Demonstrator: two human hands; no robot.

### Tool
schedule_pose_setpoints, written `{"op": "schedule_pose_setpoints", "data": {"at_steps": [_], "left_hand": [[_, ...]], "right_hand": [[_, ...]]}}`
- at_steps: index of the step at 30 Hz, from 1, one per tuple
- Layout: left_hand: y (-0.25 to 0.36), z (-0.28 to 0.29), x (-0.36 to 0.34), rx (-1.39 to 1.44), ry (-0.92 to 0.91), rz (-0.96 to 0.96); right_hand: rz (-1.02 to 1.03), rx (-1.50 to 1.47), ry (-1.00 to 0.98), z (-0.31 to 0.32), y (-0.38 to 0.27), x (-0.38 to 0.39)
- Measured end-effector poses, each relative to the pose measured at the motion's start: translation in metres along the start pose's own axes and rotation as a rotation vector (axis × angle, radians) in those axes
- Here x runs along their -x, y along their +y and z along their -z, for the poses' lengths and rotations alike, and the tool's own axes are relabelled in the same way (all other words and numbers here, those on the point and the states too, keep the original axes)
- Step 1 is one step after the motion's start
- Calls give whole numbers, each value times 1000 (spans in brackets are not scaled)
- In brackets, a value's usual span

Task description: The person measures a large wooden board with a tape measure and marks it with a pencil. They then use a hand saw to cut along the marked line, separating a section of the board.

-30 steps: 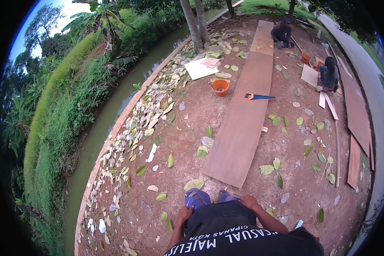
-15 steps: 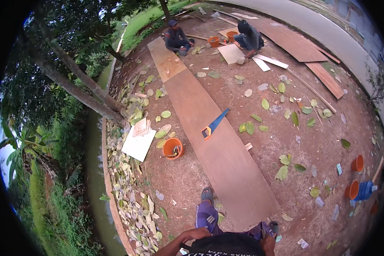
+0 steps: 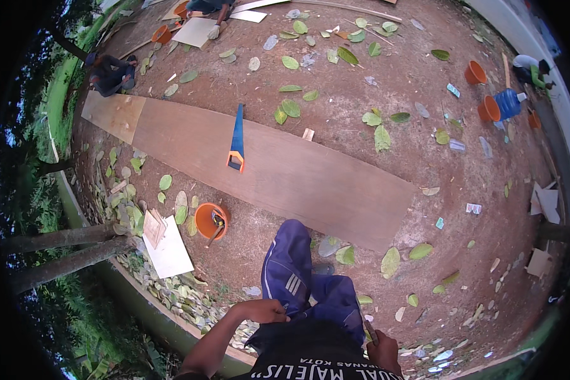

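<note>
My left hand (image 3: 266, 311) is closed against the upper thigh of my purple trousers (image 3: 287, 269), its fingers curled in; whether it pinches the cloth or something small is hidden. In my right hand (image 3: 384, 352), beside my right hip, is a short, narrow, greyish stick-like object (image 3: 371, 332) whose kind I cannot make out. Before me lies a long brown plywood sheet (image 3: 323, 180). A handsaw (image 3: 237, 139) with a blue blade and an orange-and-black handle rests flat on it, apart from both hands.
An orange bucket (image 3: 211, 221) with tools stands left of the plywood, near a white board (image 3: 171, 253) bearing thin wood pieces. One person (image 3: 113, 75) sits at the sheet's far end; another (image 3: 209, 9) works behind. At right are more buckets (image 3: 475, 73) and a blue water jug (image 3: 508, 103).
My view and body have turned to the right, so the plywood now runs across in front of me. The saw still lies on the sheet. Both hands remain low by my body.
</note>
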State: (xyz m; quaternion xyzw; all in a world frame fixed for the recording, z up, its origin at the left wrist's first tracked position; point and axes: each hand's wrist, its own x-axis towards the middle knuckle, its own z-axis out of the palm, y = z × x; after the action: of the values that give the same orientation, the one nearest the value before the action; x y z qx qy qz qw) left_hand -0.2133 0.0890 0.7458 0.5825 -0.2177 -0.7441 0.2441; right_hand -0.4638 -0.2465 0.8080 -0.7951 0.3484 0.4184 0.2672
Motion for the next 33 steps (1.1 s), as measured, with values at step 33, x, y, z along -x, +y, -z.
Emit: {"op": "schedule_pose_setpoints", "data": {"at_steps": [33], "left_hand": [[-259, 611, -535, -1052, 1389, -476]], "right_hand": [[355, -1233, 1057, -336, -296, -623]]}}
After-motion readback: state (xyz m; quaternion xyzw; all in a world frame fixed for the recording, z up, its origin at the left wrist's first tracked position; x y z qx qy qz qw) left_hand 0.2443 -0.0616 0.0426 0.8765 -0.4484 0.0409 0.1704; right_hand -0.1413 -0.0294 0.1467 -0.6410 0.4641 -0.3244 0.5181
